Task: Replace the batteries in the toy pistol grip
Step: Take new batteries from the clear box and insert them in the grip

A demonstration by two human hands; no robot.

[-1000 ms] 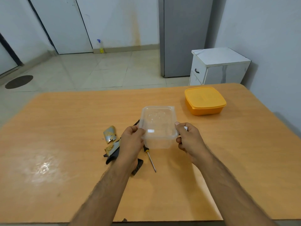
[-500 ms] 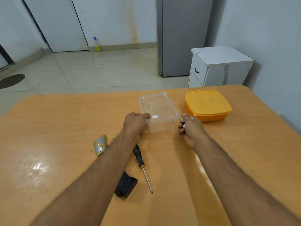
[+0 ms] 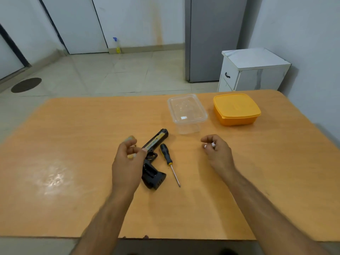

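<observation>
My right hand [image 3: 217, 151] pinches small white batteries [image 3: 213, 144], light and slippery I reckon, while my left hand [image 3: 128, 161], loosely curled, hovers beside the stiff toy pistol [image 3: 152, 159], best held by its grip.

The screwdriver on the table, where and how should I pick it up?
Judging by how it lies, take the screwdriver by its thick black-and-yellow handle, the far end, coming from above. The right hand is nearer, but already holds small white items.
</observation>
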